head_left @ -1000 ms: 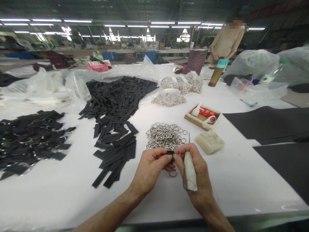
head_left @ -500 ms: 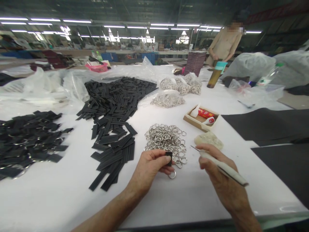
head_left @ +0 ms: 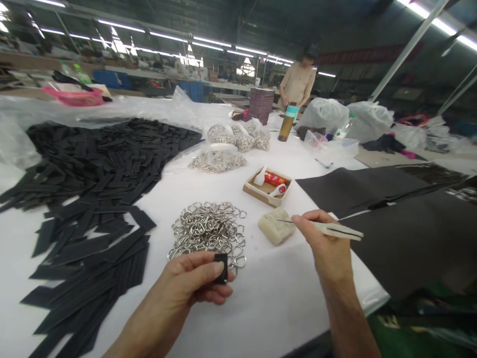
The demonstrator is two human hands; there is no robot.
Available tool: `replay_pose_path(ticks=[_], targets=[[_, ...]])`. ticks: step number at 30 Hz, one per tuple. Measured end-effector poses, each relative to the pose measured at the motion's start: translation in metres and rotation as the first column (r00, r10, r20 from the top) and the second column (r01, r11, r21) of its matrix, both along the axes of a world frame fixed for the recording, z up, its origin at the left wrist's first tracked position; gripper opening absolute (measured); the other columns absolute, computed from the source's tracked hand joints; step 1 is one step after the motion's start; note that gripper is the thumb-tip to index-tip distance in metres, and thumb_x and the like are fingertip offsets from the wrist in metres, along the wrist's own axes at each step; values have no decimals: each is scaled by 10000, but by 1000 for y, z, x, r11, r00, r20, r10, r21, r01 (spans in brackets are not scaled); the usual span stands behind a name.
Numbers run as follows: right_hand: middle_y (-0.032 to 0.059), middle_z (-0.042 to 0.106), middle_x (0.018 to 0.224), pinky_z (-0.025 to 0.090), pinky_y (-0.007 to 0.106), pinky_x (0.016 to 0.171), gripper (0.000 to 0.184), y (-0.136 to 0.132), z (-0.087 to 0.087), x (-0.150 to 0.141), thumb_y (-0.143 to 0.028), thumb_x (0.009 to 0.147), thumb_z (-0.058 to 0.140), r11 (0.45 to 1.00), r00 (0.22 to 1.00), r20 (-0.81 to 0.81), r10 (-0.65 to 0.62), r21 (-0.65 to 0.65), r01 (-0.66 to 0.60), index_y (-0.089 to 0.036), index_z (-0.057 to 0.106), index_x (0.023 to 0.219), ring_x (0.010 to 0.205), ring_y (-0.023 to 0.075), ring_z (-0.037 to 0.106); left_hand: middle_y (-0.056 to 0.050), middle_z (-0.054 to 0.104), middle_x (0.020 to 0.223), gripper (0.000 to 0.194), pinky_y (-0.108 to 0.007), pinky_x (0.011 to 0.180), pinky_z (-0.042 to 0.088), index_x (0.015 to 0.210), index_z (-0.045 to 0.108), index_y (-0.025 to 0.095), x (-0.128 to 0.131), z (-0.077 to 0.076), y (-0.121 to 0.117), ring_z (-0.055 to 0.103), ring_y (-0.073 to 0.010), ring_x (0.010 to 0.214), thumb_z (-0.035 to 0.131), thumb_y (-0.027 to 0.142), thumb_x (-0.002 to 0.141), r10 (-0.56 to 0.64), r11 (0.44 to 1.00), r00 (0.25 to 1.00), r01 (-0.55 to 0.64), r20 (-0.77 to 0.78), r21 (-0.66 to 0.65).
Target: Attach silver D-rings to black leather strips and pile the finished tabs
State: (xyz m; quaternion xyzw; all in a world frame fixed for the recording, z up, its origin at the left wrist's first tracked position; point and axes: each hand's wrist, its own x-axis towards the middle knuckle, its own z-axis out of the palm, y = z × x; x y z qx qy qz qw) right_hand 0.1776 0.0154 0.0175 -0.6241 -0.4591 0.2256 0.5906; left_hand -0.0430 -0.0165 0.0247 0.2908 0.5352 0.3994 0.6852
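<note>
My left hand (head_left: 199, 281) pinches a small folded black strap (head_left: 221, 267) just in front of a loose pile of metal D-rings (head_left: 207, 231). My right hand (head_left: 323, 243) grips a white-handled tool (head_left: 337, 230) whose thin metal tip reaches over a pale yellowish block (head_left: 275, 229) on the white table (head_left: 283, 303). Black flat strips (head_left: 93, 164) lie in a wide heap to the left.
A small cardboard tray (head_left: 266, 186) with a red tube stands behind the block. Bags of D-rings (head_left: 233, 144) sit further back, beside a brown bottle (head_left: 286, 124). Large black sheets (head_left: 391, 209) cover the right side. A person (head_left: 298, 82) stands at the far end.
My right hand has left the strap and swung right with the tool, its tip now over the pale block. The left hand keeps the strap. The view has turned right.
</note>
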Motion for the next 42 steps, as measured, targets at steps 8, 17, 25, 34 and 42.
replay_pose_path(ticks=[8,17,25,34,42], targets=[[-68,384,459,288,227,452,334,8,-16,-1,-395,783,607,985,992,29,-120,132,115,-172,493,563,445,81,344,-70,722,670,150,-158,476,499,646,695,117,12,-17,11,629,-112,509,770,239,602,-88,995,994,90,59,-39],[-65,392,466,278,231,458,333,10,-23,-5,-377,813,577,994,996,74,-49,101,41,-184,460,568,451,87,353,-63,720,698,169,-161,500,504,667,703,119,5,-26,10,620,-104,527,765,270,622,-102,994,994,103,49,-22],[-57,406,482,326,237,490,331,9,-23,-9,-397,799,586,999,994,111,-8,51,2,-186,481,567,475,99,369,-68,724,701,161,-176,511,508,657,705,119,7,-24,6,623,-110,524,765,266,625,-115,993,991,117,73,-27],[-62,386,462,268,225,439,324,4,-17,-1,-372,758,645,984,992,-7,-123,125,123,-167,500,554,453,82,346,-77,722,728,139,-192,536,512,681,700,113,6,-25,5,637,-120,553,730,247,665,-137,991,987,136,80,9],[-83,302,455,157,190,385,262,-15,-8,-19,-332,834,563,960,822,-495,281,139,-245,-168,534,632,391,43,219,-59,721,739,102,-201,582,510,738,705,126,8,-21,0,654,-124,601,648,211,739,-170,979,985,166,22,116]])
